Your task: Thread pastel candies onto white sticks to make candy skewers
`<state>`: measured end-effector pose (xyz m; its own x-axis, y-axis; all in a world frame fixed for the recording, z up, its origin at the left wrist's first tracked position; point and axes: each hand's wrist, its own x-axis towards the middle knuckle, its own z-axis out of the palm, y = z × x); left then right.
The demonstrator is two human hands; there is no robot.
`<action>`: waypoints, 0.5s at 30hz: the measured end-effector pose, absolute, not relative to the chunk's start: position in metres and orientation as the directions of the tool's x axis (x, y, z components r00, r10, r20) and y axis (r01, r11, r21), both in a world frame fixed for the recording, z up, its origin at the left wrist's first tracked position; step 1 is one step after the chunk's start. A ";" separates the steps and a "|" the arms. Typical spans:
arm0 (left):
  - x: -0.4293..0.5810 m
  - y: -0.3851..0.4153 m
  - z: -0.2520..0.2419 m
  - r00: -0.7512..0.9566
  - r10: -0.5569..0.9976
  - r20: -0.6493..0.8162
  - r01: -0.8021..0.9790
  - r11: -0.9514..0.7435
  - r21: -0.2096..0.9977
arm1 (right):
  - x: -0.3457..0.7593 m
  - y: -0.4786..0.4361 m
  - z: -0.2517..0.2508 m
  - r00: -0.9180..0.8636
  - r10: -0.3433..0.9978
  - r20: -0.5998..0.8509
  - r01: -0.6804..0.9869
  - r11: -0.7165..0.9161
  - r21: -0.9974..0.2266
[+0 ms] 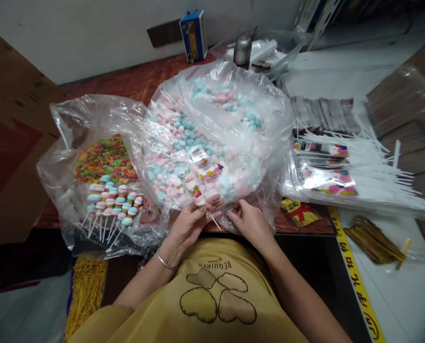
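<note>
My left hand (190,220) is closed round a candy stick in a small printed clear sleeve (194,186), its white stick poking out toward my body. My right hand (248,220) pinches the lower end of that sleeve, fingers pressed together. Both hands rest at the near edge of a big clear bag of pink, blue and white marshmallow candies (212,128). Left of it, an open plastic bag holds coloured ring candies (103,159) and several finished candy skewers (112,200) on white sticks.
To the right lie printed clear sleeves (326,178), a pile of white sticks (369,166) and gold twist ties (374,240). A cardboard box (8,143) stands at left. A blue device (193,34) and a metal can (242,50) sit at the back.
</note>
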<state>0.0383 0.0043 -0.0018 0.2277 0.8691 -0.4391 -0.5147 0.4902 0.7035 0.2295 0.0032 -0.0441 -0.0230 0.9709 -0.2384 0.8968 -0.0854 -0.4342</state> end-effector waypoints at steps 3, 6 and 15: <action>0.036 0.005 -0.004 0.214 0.868 -0.448 -0.508 0.491 0.708 | 0.233 -0.002 -0.045 0.015 0.965 -0.260 0.915 -0.118 -0.385; 0.032 0.004 -0.005 0.215 0.872 -0.440 -0.511 0.484 0.710 | 0.241 -0.015 -0.037 0.067 0.971 -0.228 0.933 -0.142 -0.331; 0.037 0.001 -0.013 0.071 0.893 -0.445 -0.563 0.404 0.721 | 0.217 -0.007 -0.019 -0.301 0.944 0.138 0.795 0.328 -0.510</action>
<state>0.0369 0.0014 -0.0126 0.0707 0.8928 -0.4450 -0.5632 0.4039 0.7209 0.2171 -0.0075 -0.0187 -0.3007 0.9437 0.1381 0.7951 0.3280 -0.5101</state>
